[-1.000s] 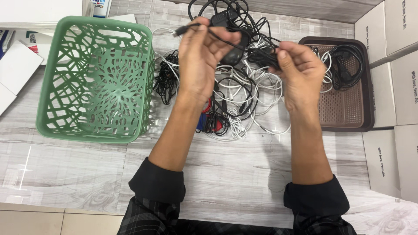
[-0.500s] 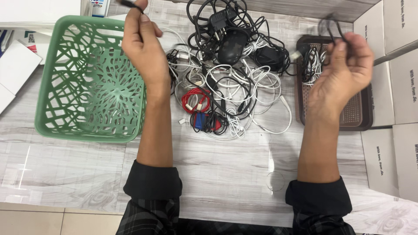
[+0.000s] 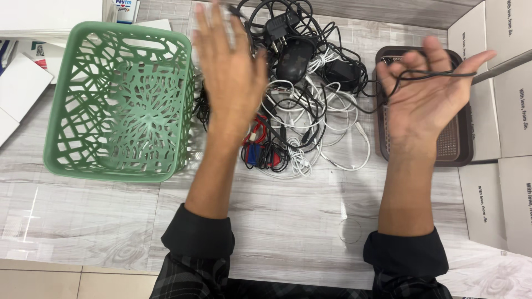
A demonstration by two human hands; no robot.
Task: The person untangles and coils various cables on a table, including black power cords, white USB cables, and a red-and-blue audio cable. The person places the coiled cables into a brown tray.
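The raised left hand (image 3: 230, 83) is motion-blurred at its fingertips and hides part of the tangled pile of black and white cables (image 3: 302, 119) — the thin black cable (image 3: 438, 75) runs off behind the right hand (image 3: 424, 99).

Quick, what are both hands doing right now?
Left hand: open, fingers spread, holding nothing visible.
Right hand: open palm, thin black cable pinched at the fingers.
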